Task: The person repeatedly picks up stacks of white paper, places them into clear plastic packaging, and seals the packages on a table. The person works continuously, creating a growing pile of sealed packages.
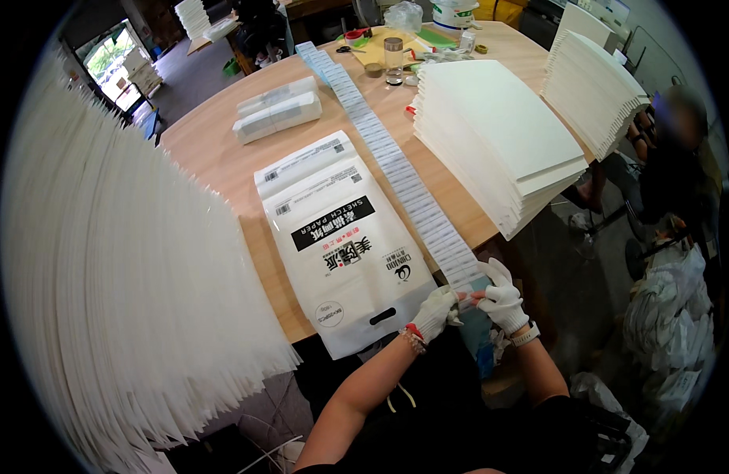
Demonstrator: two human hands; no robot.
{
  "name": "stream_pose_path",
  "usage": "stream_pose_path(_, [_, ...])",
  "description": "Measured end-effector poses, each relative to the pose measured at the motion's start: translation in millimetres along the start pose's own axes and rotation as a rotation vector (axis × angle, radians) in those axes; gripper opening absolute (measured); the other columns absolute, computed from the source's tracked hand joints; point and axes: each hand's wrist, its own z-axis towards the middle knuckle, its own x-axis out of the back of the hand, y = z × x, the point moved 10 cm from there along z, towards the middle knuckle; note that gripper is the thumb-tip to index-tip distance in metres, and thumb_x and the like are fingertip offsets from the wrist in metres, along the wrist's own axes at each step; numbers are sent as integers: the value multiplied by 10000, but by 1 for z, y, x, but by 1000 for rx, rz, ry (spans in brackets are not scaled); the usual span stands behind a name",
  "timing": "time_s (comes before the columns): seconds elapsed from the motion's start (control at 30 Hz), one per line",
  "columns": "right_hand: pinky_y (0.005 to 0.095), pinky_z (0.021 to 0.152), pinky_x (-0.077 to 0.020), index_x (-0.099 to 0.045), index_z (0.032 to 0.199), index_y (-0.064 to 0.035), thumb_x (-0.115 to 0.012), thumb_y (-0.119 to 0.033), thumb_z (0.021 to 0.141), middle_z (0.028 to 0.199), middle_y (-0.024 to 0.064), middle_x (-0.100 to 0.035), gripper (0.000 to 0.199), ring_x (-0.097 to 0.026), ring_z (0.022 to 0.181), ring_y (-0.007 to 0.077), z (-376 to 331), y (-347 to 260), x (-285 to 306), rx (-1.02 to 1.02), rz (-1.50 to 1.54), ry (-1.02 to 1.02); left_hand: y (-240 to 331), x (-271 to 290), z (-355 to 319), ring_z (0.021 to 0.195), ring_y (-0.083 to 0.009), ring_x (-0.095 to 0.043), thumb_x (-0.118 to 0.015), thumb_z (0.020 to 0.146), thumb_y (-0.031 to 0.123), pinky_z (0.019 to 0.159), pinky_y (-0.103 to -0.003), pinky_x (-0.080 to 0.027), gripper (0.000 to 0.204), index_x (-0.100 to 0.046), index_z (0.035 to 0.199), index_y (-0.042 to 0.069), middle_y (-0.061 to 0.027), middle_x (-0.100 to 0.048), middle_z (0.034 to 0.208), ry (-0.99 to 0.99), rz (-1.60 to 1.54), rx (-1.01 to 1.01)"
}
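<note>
Lower centre: left hand (435, 313) and right hand (502, 300) (both white-gloved) pinching the near end of the long label strip (396, 162), beside the white bags (340, 245) on the table (214, 150).

Round wooden table (214, 150), light brown top, mid-room. Left of table: tall fanned stack of white sheets (103, 276). On table, right part: thick pile of white sheets (499, 134); beyond it, at right rim, second white pile (589, 87). Far end of table: clear glass jar (393, 60), scissors (344, 49), white bucket (455, 12), yellow mat (380, 47). Left part: two wrapped white packs (277, 110). Beyond table, upper left: grey floor (190, 75), bright doorway with daylight (107, 55), further white stacks (192, 16). Right of table: seated person (672, 158), crumpled plastic bags (664, 316).
</note>
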Motion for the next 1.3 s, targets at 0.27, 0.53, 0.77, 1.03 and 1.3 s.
stream_pose_path(0.27, [394,957,-353,-666,699,-47,-688,-82,568,1191,147,-532,138,-394,1181,352,3,-19,0,103,-163,46,-8,9,12,424,-60,-400,-529,845,113,386,-199,-341,127,-531,940,28,-8,-514,648,-68,-93,12])
stream_pose_path(0.53, [398,923,-371,-687,752,-44,-704,-61,571,1135,110,-569,183,-412,1165,328,14,-14,-17,111,-146,-121,0,10,10,417,-63,-385,-531,851,117,376,-208,-329,107,-535,904,24,-1,-472,597,-174,-128,-69])
stream_pose_path(0.77, [373,896,-416,-669,723,-10,-658,32,581,1086,114,-593,148,-419,1169,308,10,3,-26,-181,162,-57,11,12,12,425,-70,-397,-569,833,153,371,-224,-329,127,-529,822,34,4,-474,584,-250,45,-111])
stream_pose_path(1.03, [456,989,-314,-640,600,-62,-689,-30,514,1042,119,-616,104,-478,1127,315,15,-62,9,151,-147,151,13,23,19,498,-76,-462,-581,825,200,470,-228,-411,168,-547,866,41,-18,-528,652,-121,102,-151])
stream_pose_path(1.3, [257,633,-444,-607,836,6,-566,-96,797,721,84,-597,116,-566,681,148,173,-94,-93,-160,522,-97,69,71,-96,708,-249,-570,-585,819,138,668,-326,-465,446,-436,1213,-7,-145,-562,779,310,781,-635])
